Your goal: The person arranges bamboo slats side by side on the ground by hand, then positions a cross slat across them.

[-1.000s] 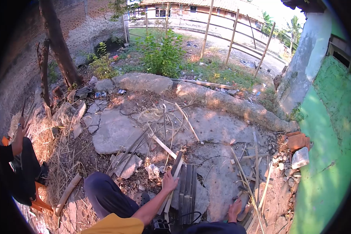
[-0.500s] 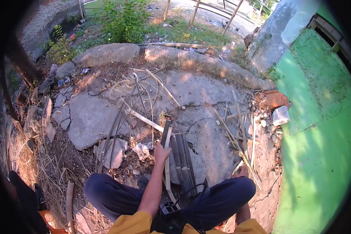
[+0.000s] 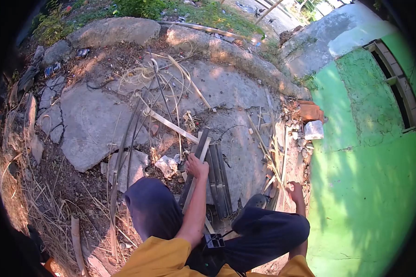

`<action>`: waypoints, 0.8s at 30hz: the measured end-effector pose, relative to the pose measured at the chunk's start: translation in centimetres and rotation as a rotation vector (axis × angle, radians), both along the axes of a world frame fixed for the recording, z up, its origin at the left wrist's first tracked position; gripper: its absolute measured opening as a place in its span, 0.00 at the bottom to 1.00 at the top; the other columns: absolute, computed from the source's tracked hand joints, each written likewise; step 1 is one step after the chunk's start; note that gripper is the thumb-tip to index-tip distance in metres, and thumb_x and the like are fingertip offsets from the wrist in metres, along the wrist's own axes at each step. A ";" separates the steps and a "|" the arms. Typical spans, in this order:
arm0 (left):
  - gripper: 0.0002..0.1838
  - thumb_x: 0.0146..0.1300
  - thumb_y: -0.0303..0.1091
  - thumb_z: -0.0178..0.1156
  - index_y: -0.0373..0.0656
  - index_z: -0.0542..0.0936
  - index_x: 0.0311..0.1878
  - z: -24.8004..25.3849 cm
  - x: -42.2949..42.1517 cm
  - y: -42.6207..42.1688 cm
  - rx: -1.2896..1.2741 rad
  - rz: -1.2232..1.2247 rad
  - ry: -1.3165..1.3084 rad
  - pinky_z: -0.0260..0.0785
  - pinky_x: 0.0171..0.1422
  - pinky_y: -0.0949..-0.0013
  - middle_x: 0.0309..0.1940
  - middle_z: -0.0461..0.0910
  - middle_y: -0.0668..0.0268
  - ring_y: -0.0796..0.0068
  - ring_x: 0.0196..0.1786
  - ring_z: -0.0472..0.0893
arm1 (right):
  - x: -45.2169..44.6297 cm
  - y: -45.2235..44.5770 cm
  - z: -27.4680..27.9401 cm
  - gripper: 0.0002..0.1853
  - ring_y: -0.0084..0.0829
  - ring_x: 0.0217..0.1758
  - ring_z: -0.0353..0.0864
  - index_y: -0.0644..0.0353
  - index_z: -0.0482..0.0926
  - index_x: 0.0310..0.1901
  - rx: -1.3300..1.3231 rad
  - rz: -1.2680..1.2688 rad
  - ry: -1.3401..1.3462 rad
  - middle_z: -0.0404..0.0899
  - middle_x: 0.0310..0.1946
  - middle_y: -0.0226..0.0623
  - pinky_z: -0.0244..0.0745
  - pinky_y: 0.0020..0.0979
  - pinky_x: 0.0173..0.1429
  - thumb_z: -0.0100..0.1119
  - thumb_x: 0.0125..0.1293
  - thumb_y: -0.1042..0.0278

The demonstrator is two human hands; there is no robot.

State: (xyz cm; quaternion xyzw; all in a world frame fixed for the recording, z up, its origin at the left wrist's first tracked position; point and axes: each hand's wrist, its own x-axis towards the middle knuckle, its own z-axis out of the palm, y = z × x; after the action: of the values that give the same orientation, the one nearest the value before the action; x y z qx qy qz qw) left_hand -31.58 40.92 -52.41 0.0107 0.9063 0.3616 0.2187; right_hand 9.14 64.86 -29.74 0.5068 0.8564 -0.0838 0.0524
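A: What's the left hand point(image 3: 196, 167) on?
B: A dark strip point(image 3: 200, 147) and a pale strip point(image 3: 203, 156), just left of the stack of dark slats point(image 3: 220, 187).
A: And the right hand point(image 3: 296, 192)?
B: Right of that stack, at the loose pale sticks point(image 3: 266, 151); I can't tell if it grips one.
A: Near the wearer's lap?
B: A black block with openings point(image 3: 214, 241), just below the stack.
A: Farther right of the stack?
B: A whitish block point(image 3: 314, 130) beside orange bricks point(image 3: 310, 111), near the green wall point(image 3: 351, 184).
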 end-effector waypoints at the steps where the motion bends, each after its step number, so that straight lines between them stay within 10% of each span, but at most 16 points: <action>1: 0.36 0.49 0.30 0.72 0.42 0.72 0.64 0.1 -0.1 -0.1 0.001 0.001 0.024 0.66 0.72 0.44 0.60 0.80 0.55 0.48 0.66 0.75 | -1.1 0.1 1.1 0.21 0.48 0.54 0.83 0.56 0.85 0.55 -0.004 0.037 -0.019 0.81 0.47 0.50 0.78 0.46 0.62 0.74 0.61 0.59; 10: 0.40 0.47 0.32 0.76 0.43 0.73 0.66 -0.8 -1.2 -1.0 0.105 -0.051 -0.076 0.69 0.71 0.44 0.59 0.81 0.54 0.46 0.64 0.77 | -15.8 -0.2 4.3 0.21 0.29 0.52 0.88 0.56 0.80 0.66 -0.738 -0.005 0.002 0.88 0.53 0.37 0.82 0.35 0.55 0.65 0.76 0.59; 24: 0.49 0.40 0.42 0.86 0.35 0.73 0.66 -2.1 -3.9 -2.5 0.185 -0.232 -0.107 0.78 0.64 0.53 0.55 0.86 0.45 0.46 0.57 0.86 | -28.7 -3.3 -17.1 0.53 0.35 0.58 0.86 0.65 0.61 0.79 -0.766 0.452 -0.048 0.86 0.54 0.45 0.81 0.37 0.60 0.74 0.65 0.38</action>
State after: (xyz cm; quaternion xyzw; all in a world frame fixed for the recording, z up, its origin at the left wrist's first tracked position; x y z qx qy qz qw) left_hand -35.50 38.39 -54.48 0.1160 0.8489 0.4159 0.3049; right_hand -19.57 61.57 -46.81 0.2525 0.8514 -0.3697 0.2732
